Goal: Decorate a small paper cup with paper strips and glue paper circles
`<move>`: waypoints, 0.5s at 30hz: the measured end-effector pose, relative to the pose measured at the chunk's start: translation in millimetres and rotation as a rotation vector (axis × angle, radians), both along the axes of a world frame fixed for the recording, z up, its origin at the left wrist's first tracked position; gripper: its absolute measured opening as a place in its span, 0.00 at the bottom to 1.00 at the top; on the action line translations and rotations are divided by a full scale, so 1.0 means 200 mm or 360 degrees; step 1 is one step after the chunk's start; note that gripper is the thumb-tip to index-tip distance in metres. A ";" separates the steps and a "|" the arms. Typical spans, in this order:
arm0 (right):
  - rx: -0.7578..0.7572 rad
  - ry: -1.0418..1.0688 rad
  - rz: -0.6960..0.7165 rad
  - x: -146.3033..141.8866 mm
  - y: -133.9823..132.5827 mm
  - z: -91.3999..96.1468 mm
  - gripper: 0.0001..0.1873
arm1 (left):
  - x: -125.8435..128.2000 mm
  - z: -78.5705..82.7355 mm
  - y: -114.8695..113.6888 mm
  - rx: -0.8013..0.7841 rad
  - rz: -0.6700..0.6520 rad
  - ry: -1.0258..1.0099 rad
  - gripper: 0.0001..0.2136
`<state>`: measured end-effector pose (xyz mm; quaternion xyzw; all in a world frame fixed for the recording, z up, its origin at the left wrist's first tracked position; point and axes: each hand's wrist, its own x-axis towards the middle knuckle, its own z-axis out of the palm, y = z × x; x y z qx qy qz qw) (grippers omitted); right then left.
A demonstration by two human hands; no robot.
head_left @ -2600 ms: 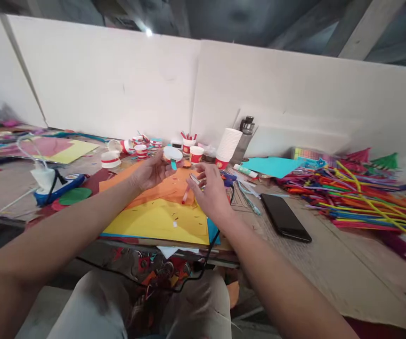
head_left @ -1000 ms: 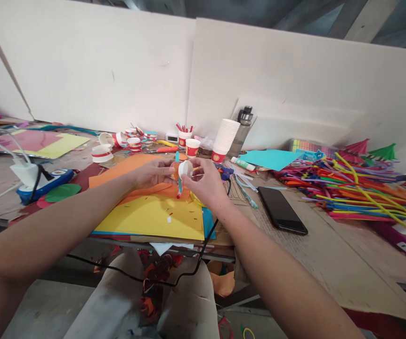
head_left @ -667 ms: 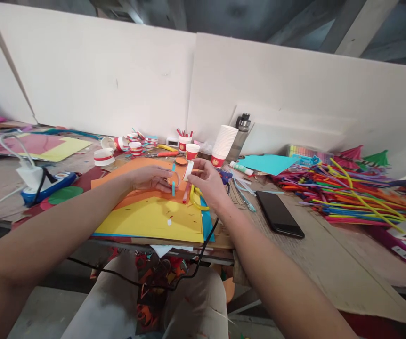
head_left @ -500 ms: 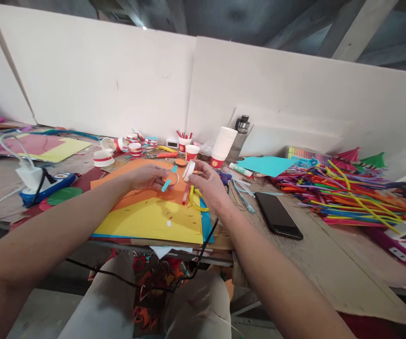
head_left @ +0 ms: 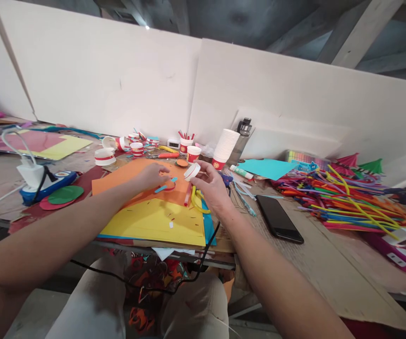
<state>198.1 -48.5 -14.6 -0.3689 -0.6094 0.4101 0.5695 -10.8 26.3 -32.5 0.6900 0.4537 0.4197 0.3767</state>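
Observation:
My right hand (head_left: pixel 209 181) pinches a short white cut-down paper cup (head_left: pixel 191 172) with a thin red band, raised and tilted above the paper. My left hand (head_left: pixel 152 177) holds nothing and its fingers are apart. Just by its fingertips lies a small orange piece with a light-blue strip (head_left: pixel 167 186) across it, on the orange sheet (head_left: pixel 118 176). A yellow sheet (head_left: pixel 157 223) lies in front, with small scraps on it. Beside my right hand are a red stick (head_left: pixel 188 195) and a yellow curved handle (head_left: pixel 198 202).
Cut cup pieces (head_left: pixel 104 157), a cup stack (head_left: pixel 227 145) and a bottle (head_left: pixel 241 141) stand at the back. A phone (head_left: pixel 279 219) and pipe cleaners (head_left: pixel 347 202) lie rightward. A power strip (head_left: pixel 49 186) sits left; a black cable (head_left: pixel 203 259) hangs over the front edge.
My left hand has let go of the orange piece with the blue strip, which now lies on the paper, and drawn slightly away. The cup piece in my right hand has turned.

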 end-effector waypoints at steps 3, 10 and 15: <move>0.0052 0.0035 -0.0024 -0.01 -0.01 0.00 0.27 | 0.03 0.04 -0.06 0.0187 0.0110 -0.0017 0.11; 0.0089 -0.0019 -0.0106 -0.04 -0.02 0.00 0.27 | 0.12 0.09 -0.17 -0.0096 -0.0547 -0.0441 0.18; 0.0098 -0.0073 -0.0221 -0.05 -0.02 0.00 0.27 | 0.13 0.09 -0.17 -0.0083 -0.0648 -0.0533 0.18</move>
